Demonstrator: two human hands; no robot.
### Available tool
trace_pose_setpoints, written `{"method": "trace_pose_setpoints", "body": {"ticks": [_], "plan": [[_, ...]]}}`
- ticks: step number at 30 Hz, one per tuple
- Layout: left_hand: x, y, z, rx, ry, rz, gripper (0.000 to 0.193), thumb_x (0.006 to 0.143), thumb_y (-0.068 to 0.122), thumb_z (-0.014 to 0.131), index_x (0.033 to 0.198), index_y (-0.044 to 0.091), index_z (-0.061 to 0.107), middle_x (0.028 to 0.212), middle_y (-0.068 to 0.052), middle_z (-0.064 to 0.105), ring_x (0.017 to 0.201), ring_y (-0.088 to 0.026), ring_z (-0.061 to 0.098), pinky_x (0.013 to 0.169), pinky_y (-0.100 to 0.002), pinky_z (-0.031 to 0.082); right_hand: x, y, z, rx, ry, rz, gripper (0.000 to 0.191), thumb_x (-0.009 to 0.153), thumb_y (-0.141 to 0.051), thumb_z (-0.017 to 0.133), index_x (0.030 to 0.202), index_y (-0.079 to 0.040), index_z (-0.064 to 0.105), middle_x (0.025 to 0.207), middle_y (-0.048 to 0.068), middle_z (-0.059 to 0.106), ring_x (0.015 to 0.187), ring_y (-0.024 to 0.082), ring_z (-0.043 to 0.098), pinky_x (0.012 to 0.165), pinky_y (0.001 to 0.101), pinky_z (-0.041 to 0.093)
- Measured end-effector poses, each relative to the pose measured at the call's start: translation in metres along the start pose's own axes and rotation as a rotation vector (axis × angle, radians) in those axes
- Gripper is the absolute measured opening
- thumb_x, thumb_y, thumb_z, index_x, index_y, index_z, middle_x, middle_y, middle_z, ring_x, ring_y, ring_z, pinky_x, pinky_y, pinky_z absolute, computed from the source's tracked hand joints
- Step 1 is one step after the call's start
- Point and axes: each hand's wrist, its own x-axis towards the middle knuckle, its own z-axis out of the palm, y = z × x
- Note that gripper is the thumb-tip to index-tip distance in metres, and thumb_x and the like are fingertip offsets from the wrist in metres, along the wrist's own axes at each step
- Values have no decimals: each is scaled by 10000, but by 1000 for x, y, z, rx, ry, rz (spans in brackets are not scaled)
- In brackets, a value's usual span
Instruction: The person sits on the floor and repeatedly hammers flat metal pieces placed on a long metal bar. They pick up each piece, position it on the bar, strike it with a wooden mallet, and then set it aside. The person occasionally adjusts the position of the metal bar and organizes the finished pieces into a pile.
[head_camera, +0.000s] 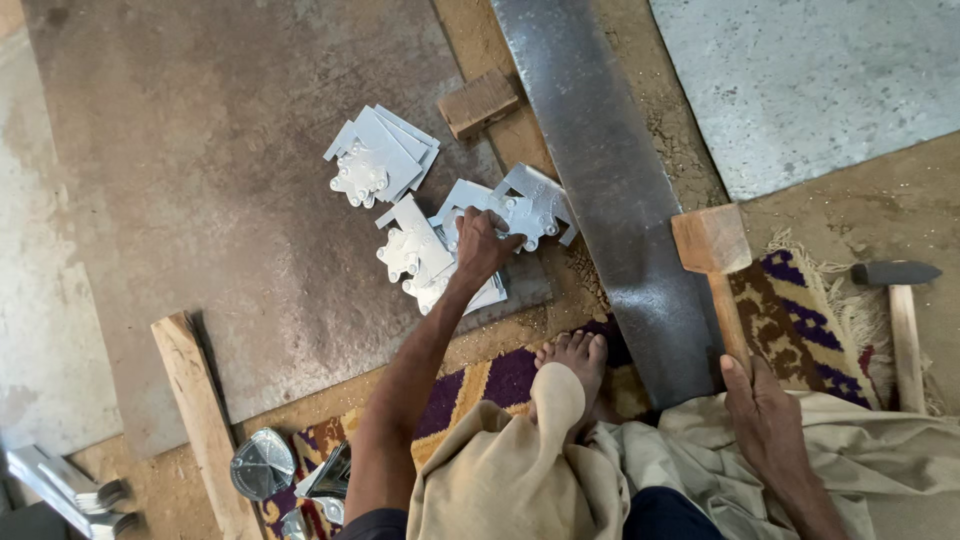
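While reaching into the blanks (440, 255) on the rusty plate (230, 170), left hand (482, 245) curled down on one piece, fingers bent, grip looks partial. Right hand (762, 415) wrapped shut on mallet (712, 240) handle, head resting by the steel strip (600, 170). Likely picking stage; next calls for lifting one blank clear. Second stack (382, 155) just beyond. Hammer (895, 275) idle on rug (800, 320).

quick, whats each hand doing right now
Left hand: closed on a cut sheet-metal piece from the pile.
Right hand: closed around the wooden mallet handle.
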Motion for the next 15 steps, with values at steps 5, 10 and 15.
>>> {"method": "trace_pose_setpoints", "body": {"ticks": [5, 10, 15], "plan": [[-7, 6, 5, 104, 111, 108, 805, 640, 428, 984, 1169, -45, 605, 1114, -219, 516, 1014, -368, 481, 837, -507, 471, 1, 0, 0, -21, 9, -14, 546, 1052, -507, 462, 1088, 15, 620, 644, 137, 575, 551, 235, 562, 513, 425, 459], [-6, 14, 14, 141, 105, 87, 745, 593, 355, 978, 1105, -42, 609, 1098, -200, 525, 1028, -347, 491, 869, -486, 483, 1, -1, 1, -41, 19, -11, 545, 1058, -496, 464, 1069, 23, 629, 650, 140, 594, 553, 240, 577, 514, 433, 470], [3, 3, 7, -432, -11, -37, 379, 870, 208, 808, 1059, -36, 589, 920, -102, 687, 807, -204, 674, 691, -345, 593, -2, 0, 0, -46, 58, -51, 517, 1051, -474, 484, 1065, 24, 619, 630, 157, 604, 538, 262, 599, 528, 433, 470]]}}
